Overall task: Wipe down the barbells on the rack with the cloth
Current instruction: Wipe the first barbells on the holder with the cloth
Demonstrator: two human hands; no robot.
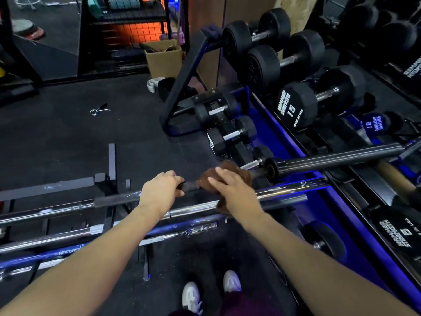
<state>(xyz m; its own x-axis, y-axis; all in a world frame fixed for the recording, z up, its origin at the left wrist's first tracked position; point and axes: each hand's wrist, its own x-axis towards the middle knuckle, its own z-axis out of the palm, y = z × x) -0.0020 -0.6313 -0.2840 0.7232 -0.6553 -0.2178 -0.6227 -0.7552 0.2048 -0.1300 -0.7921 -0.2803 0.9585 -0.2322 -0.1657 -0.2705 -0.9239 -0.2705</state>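
A dark barbell (330, 158) lies across the low rack, its sleeve pointing right over the dumbbell shelf. My left hand (159, 190) grips its shaft from above. Just to the right, my right hand (230, 190) holds a brown cloth (230, 169) wrapped round the same shaft, close to the sleeve collar. Below it on the black rack (109, 179) lie a chrome barbell (291, 188), a second dark bar (284, 200) and a blue-lit bar (68, 252). The cloth's lower end hangs over the chrome bar.
A dumbbell rack with blue trim (280, 131) runs along the right, holding black dumbbells (298, 106). A black triangular frame (182, 87), a cardboard box (164, 58) and a spring collar (99, 108) stand or lie on the rubber floor. My white shoes (209, 290) are below.
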